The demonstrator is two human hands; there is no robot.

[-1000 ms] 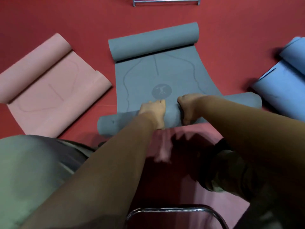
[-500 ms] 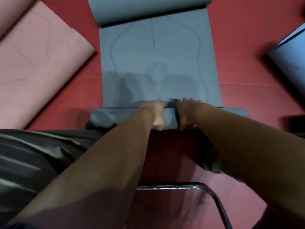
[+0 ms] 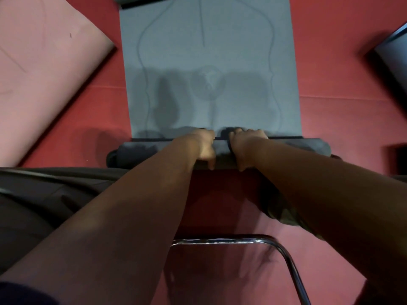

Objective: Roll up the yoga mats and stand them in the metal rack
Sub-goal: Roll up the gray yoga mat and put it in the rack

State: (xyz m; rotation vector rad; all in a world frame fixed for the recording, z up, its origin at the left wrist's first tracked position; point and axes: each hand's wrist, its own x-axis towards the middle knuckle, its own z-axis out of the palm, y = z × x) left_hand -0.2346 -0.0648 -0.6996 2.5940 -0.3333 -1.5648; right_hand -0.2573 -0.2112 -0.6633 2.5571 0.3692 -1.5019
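Note:
A grey yoga mat (image 3: 207, 51) lies flat on the red floor, with a printed emblem at its middle. Its near end is wound into a roll (image 3: 136, 154) that runs left to right just in front of my knees. My left hand (image 3: 203, 145) grips the roll near its middle, fingers curled over the top and thumb on the near side. My right hand (image 3: 245, 146) grips the roll right beside it in the same way. The mat's far end is also curled, at the top edge of the view.
A pink mat (image 3: 44, 69) lies spread at the left and a blue mat (image 3: 394, 51) at the right edge. A chrome tube frame (image 3: 284, 256) sits on the floor under my arms. My dark trouser leg (image 3: 44, 194) fills the left foreground.
The camera has leaned closer over the grey mat. Both hands have rolled the near end forward, and the roll has grown thicker and moved toward the emblem.

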